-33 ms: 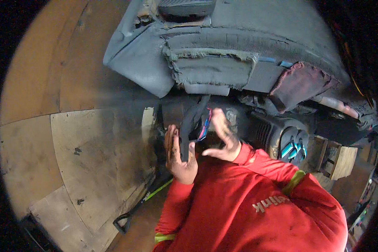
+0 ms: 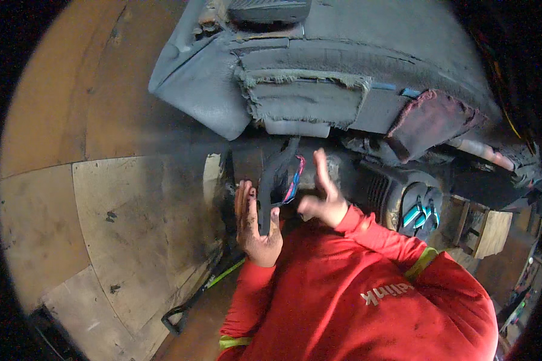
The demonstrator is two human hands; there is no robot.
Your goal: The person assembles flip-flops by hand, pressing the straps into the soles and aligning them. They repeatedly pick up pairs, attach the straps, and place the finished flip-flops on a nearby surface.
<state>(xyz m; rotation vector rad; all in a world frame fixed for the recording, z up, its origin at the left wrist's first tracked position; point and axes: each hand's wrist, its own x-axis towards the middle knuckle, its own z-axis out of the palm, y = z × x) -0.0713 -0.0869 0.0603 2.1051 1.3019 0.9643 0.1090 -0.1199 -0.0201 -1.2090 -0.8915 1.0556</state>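
Note:
My left hand [image 2: 259,231] is upright with its fingers stretched and its thumb apart, smudged dark on the skin. A long dark grey strip [image 2: 270,174] runs down between that thumb and the fingers, against the palm; I see no grip closed on it. To the right, my right hand [image 2: 328,195] is held in the air, fingers up and thumb out, slightly blurred. Between the two hands a narrow pink and blue band [image 2: 296,183] hangs beside the dark strip. What the strip is made of cannot be made out.
Above the hands hangs a large grey, dusty padded body [image 2: 373,36] with frayed cloth patches [image 2: 307,99]. Sandals with turquoise straps [image 2: 421,213] rest on a dark ribbed housing [image 2: 379,186] at right. Beyond is a wooden stool [image 2: 491,231]. Worn wooden boards [image 2: 132,228] lie left.
My right hand has shifted a little up and to the right, its thumb drawing back from the strip. More of the pink and blue band shows. My left hand is nearly still.

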